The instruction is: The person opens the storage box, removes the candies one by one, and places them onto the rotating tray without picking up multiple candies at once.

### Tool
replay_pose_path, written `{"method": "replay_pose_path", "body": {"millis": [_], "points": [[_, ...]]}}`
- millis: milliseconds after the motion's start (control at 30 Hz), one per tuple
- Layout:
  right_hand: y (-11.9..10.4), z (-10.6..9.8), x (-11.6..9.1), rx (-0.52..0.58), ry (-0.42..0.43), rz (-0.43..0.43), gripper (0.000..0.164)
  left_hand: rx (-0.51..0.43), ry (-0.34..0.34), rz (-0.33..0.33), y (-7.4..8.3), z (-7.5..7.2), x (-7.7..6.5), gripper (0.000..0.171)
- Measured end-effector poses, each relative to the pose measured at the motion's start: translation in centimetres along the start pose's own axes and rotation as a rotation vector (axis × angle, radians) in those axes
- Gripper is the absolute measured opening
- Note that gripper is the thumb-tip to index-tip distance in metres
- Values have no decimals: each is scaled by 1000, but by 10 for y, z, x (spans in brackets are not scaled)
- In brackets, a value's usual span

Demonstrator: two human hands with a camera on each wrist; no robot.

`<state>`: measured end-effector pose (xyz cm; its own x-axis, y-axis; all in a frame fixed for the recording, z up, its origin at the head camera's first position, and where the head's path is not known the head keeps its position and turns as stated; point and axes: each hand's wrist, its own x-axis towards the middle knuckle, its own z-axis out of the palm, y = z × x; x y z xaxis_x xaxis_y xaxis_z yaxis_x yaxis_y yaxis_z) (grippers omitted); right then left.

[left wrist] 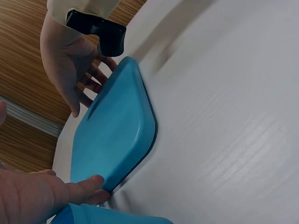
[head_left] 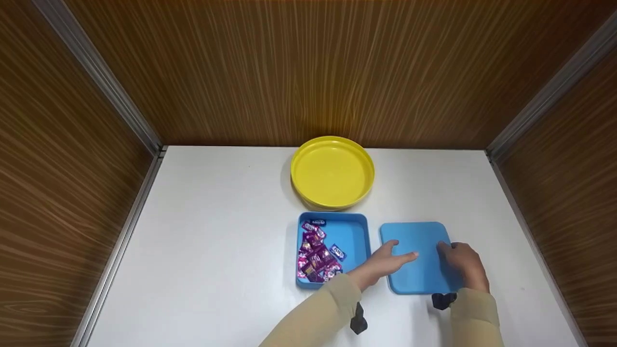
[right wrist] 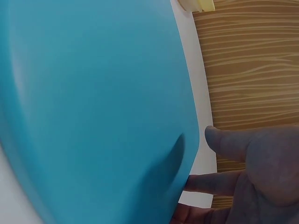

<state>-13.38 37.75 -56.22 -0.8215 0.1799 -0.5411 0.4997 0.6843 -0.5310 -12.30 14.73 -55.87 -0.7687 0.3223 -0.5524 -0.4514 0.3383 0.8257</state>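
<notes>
A light-blue square lid lies at the right with its smooth side up. My left hand reaches across the blue box's right wall to the lid's left edge, with its fingers extended at that edge. At the opposite edge is my right hand; its fingertips touch the rim while its thumb stands off the surface. The matching blue box sits open to the left of the lid. Wrapped candies in purple, pink and blue are piled along its left side.
Behind the blue box stands a round yellow container, close to the back panel. Wood-grain panels enclose the white table at the back and both sides.
</notes>
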Motion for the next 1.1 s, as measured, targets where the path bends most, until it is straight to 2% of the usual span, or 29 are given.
{"method": "replay_pose_path", "body": {"millis": [300,667,900,1100], "points": [[0,1,2,27,7,18,88,-9,37,17,3,3,0,71],[-7,2,-2,12,82,17,82,20,34,40,5,1,-5,74],[-23,-2,-7,-62,130,-69,82,90,43,101,7,-4,-11,71],[-39,2,-12,-92,140,-143,80,86,59,146,10,-23,-23,70]]}}
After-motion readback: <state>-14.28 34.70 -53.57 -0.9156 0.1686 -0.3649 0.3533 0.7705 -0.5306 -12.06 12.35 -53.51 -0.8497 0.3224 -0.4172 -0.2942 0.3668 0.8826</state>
